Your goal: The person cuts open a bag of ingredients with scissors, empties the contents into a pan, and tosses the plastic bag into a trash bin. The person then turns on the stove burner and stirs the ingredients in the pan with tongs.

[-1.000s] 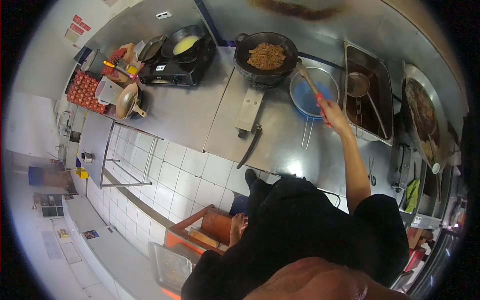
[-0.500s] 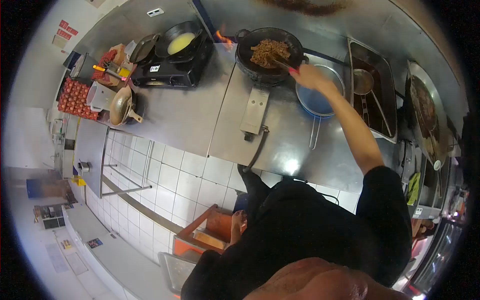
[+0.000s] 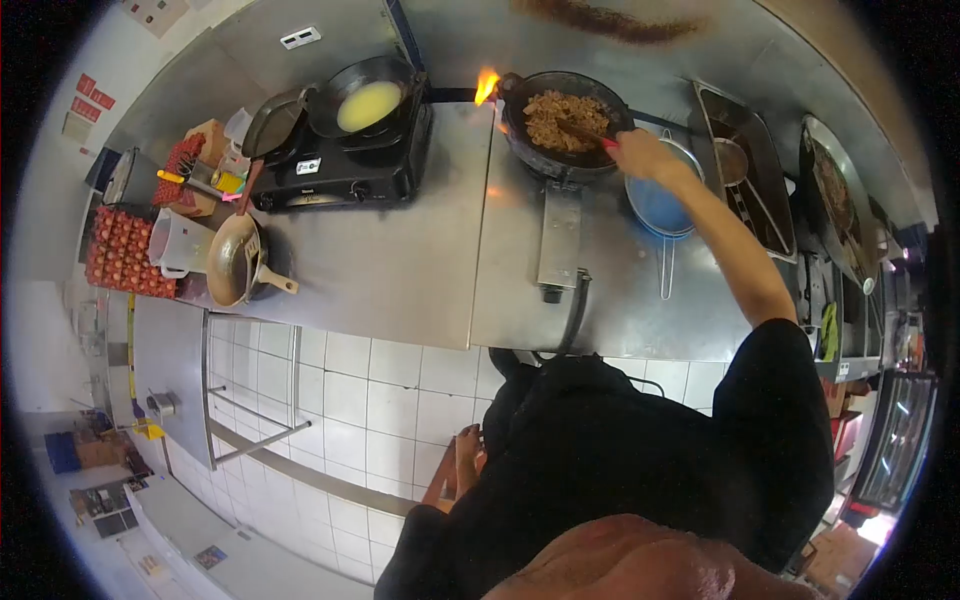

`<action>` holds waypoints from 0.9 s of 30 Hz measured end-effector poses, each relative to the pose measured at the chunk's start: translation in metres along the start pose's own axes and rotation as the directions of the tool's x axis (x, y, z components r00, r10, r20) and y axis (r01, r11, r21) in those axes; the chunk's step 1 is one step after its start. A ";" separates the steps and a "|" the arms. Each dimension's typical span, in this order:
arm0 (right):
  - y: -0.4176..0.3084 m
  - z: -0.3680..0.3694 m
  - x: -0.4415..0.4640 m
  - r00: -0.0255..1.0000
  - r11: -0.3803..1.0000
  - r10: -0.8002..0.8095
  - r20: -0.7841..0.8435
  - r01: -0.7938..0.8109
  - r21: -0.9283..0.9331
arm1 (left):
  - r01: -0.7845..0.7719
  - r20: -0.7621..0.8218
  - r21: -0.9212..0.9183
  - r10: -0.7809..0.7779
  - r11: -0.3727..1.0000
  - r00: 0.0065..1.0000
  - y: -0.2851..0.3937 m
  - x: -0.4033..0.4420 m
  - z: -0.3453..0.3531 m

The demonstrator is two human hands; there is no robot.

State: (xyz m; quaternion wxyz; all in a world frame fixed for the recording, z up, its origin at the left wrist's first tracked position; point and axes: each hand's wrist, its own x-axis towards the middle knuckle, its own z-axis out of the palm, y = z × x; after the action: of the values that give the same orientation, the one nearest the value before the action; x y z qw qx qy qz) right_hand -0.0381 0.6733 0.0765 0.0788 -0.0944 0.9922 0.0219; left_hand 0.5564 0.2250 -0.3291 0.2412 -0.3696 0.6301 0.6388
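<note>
My right hand (image 3: pixel 647 155) is closed round the red handle of a spatula (image 3: pixel 590 134), whose blade rests in the food. Brown shredded or minced food (image 3: pixel 560 115) lies in a black wok (image 3: pixel 615 100) on a single burner (image 3: pixel 560 240). An orange flame (image 3: pixel 486 86) rises at the wok's left side. Below my right forearm is a strainer with a wire handle over a blue bowl (image 3: pixel 660 205). My left hand (image 3: pixel 468 440) hangs low beside my body, away from the counter; it is small here and its fingers are unclear.
A black two-burner stove (image 3: pixel 340 180) holds a pan with yellow liquid (image 3: pixel 370 105) and a dark pan (image 3: pixel 272 125). A light-coloured pan (image 3: pixel 235 260), white jug (image 3: pixel 180 243) and stacked eggs (image 3: pixel 130 250) stand left. A rectangular fryer (image 3: pixel 775 220) and large wok (image 3: pixel 835 200) are right.
The view has shifted, so the counter sits differently in frame. My right hand has moved the spatula through the food, which lies more spread out. The flame beside the wok is taller.
</note>
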 end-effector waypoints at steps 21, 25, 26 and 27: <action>-0.006 -0.052 -0.025 0.992 0.990 0.110 0.068 -0.115 0.081 | 0.217 -0.027 -0.153 -0.224 0.964 0.974 0.073 0.021 -0.070; 0.035 -0.053 -0.021 0.953 0.967 0.254 0.167 -0.243 -0.082 | 0.197 -0.061 -0.327 -0.229 0.924 0.971 0.047 0.019 -0.068; 0.041 -0.042 -0.016 0.943 0.959 0.272 0.191 -0.247 -0.142 | 0.182 -0.055 -0.278 -0.205 0.943 0.977 0.046 0.016 -0.067; 0.039 -0.029 -0.013 0.953 0.969 0.244 0.181 -0.245 -0.016 | 0.167 -0.048 -0.228 -0.182 0.959 0.982 0.040 0.011 -0.070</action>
State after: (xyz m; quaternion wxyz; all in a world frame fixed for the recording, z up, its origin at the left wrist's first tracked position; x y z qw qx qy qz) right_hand -0.0374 0.7122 0.1081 0.1661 0.0316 0.9849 0.0369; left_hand 0.5311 0.1512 -0.3078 0.2317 -0.4702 0.5272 0.6688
